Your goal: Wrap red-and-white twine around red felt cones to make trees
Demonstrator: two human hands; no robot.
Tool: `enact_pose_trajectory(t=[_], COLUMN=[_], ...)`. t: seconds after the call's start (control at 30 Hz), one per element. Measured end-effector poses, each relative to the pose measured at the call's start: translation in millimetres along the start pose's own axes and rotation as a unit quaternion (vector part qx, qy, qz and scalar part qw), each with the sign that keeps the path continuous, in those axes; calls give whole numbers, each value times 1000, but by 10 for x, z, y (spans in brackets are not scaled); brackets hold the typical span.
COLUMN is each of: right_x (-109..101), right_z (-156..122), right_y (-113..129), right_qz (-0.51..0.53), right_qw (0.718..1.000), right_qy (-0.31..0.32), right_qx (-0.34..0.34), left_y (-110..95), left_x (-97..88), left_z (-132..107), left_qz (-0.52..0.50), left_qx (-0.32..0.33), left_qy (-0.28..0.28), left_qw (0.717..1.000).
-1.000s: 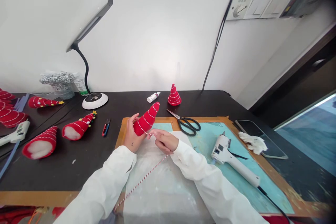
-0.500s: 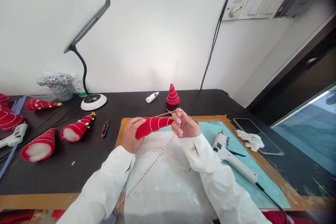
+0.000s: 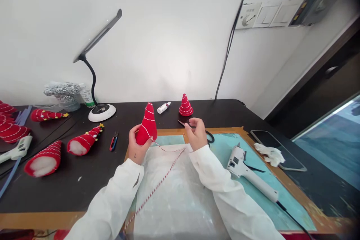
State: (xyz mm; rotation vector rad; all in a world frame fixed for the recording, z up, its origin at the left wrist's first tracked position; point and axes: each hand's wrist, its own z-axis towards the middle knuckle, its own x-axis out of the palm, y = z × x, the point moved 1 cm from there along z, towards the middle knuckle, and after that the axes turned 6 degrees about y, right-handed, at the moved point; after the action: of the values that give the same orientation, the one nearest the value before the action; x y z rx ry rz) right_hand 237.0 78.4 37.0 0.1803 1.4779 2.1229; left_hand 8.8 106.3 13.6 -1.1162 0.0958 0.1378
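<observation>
Left hand (image 3: pixel 137 146) clenching a red cone (image 3: pixel 147 125) upright, twine (image 3: pixel 159 191) trailing

Snips (image 3: pixel 113 141) are lying left of the grip, while the cone is standing in the fist above the plastic sheet (image 3: pixel 174 198). Slack twine could be letting its wraps slip. Right of the grip, the right hand (image 3: pixel 195 133) is curling over the scissors (image 3: pixel 182 123), its hold unclear; those blades could snag the twine. The glue gun (image 3: pixel 247 170) is lying farther right.
</observation>
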Motion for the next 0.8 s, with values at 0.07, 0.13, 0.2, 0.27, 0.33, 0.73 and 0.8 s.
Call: enact_pose_trajectory(t=[0.07, 0.13, 0.2, 0.27, 0.33, 0.73, 0.8], right_x=[149, 327, 485, 595, 650, 169, -76], right_z=[-112, -267, -419, -528, -582, -264, -140], right_y=[38, 76, 99, 97, 79, 284, 371], right_qz=[-18, 14, 67, 127, 148, 135, 122], right_qw=[998, 983, 963, 944, 925, 907, 886], right_qy=[56, 183, 259, 292, 331, 378, 417], right_qx=[-37, -22, 31, 84, 113, 131, 158], left_y=[2, 8, 20, 31, 33, -60, -108], left_x=[18, 32, 34, 20, 0, -13, 8], left_z=[-21, -46, -63, -68, -62, -32, -44], left_qz=[67, 140, 196, 230, 257, 237, 157], left_qx=[45, 120, 194, 237, 252, 279, 245], left_qy=[9, 20, 35, 46, 48, 180, 228], left_qw=[997, 983, 961, 943, 932, 913, 929])
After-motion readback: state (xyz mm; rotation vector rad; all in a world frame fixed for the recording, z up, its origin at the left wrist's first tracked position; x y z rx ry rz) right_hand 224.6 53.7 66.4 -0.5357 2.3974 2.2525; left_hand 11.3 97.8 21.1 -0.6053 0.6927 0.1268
